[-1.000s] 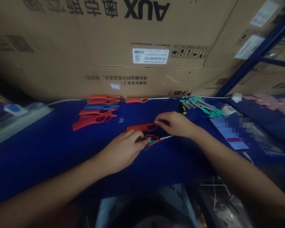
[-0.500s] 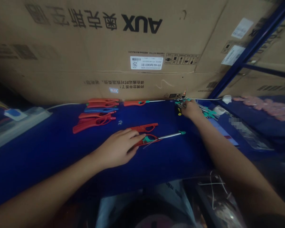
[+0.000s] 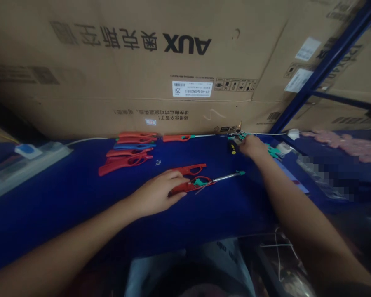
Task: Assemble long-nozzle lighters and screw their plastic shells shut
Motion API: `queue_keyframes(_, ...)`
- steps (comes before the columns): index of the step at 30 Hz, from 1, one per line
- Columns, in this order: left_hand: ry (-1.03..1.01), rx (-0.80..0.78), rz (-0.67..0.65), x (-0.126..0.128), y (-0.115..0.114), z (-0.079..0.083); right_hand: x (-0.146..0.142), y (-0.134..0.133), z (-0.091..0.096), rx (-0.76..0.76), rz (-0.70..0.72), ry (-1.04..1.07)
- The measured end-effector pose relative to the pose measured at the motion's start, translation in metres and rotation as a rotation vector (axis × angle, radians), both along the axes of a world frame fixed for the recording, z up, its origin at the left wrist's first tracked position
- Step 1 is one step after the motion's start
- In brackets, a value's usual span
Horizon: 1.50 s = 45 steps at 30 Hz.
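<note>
Movement since a second ago: your right hand (image 3: pixel 254 146) has gone from the upper red shell (image 3: pixel 184 170), mid-frame, up to the heap of green-and-metal parts (image 3: pixel 235 135) right of center. Left hand (image 3: pixel 160 190) is slid back a bit, so the green trigger (image 3: pixel 200 182) shows better. Read as a split of work: left steadies, right is busy among the parts. Your left is mostly closed, fingers above and thumb below, holding the lower red handle (image 3: pixel 189 187) at center; its metal rod (image 3: pixel 225 177) points right to a green tip (image 3: pixel 241 173). Your right is curled, fingertips buried in the heap; can't tell how far open or whether it has hold of anything. Edges: cardboard (image 3: pixel 111 82) walls off the back just behind the heap, so little reach past it; yellow-and-black tool (image 3: pixel 233 151) sits just beside your right fingers, phone (image 3: pixel 293 177) near your right forearm. Blue tabletop (image 3: pixel 188 225) gives you room below the rod, down to its front edge at lower center, and between your left hand and the stacked red handles (image 3: pixel 120 167) at left.
</note>
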<state>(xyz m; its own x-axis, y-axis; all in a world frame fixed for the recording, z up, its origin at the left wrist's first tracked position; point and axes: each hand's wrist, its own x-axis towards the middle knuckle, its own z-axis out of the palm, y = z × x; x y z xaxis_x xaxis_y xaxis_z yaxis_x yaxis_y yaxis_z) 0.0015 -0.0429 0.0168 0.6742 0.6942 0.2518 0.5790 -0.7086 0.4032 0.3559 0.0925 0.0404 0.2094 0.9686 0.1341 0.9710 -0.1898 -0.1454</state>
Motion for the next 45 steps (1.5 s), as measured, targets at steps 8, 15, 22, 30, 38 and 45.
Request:
queue_keyframes(8,-0.438,-0.130,0.168,0.012,-0.001,-0.003,-0.090,-0.057,-0.002,-0.028,0.879,0.842)
queue_keyframes(15,-0.873,-0.505,0.302,0.016,0.000,-0.001,-0.124,-0.094,-0.013,-0.220,1.145,0.868)
queue_keyframes(22,-0.991,-0.596,0.183,0.019,-0.005,0.004,-0.122,-0.098,-0.006,-0.225,1.023,1.056)
queue_keyframes(30,-0.845,-0.341,0.142,0.018,-0.004,0.004,-0.113,-0.098,0.000,-0.290,1.102,0.926)
queue_keyframes(38,-0.629,-0.311,0.296,0.014,-0.006,0.005,-0.098,-0.094,0.012,-0.406,1.328,0.433)
queue_keyframes(45,-0.481,-0.347,0.303,0.013,-0.007,0.005,-0.102,-0.094,0.010,-0.367,1.291,0.445)
